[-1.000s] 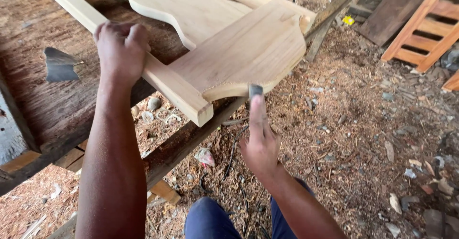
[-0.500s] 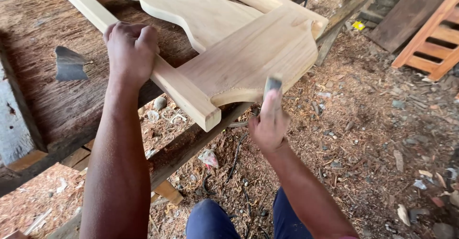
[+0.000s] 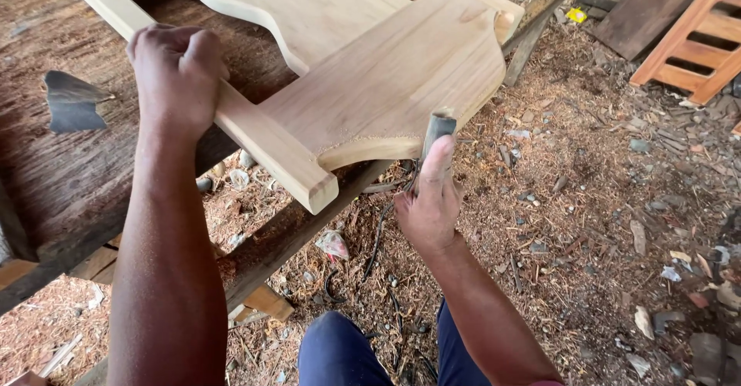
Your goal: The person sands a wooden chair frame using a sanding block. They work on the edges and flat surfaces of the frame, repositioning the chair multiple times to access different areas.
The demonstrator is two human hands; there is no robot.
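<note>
A pale wooden frame [image 3: 386, 69] with curved panels lies on a dark, worn workbench [image 3: 69, 170] and overhangs its edge. My left hand [image 3: 176, 73] is clenched around the frame's straight side rail, pressing it down. My right hand [image 3: 431, 197] holds a small dark scraping tool [image 3: 437, 127], thumb stretched along it, with its tip against the rough curved lower edge of the end panel. The part of the tool inside my palm is hidden.
A flat grey metal piece [image 3: 69, 102] lies on the bench at left. The ground [image 3: 587, 201] is covered with sawdust, chips and scraps. An orange slatted wooden piece [image 3: 695, 38] and dark boards sit at top right. My blue-trousered knees [image 3: 363, 351] are at the bottom.
My right hand has moved up with the tool from below the panel's curved edge onto it. The view shifted slightly; my left hand keeps its grip on the rail.
</note>
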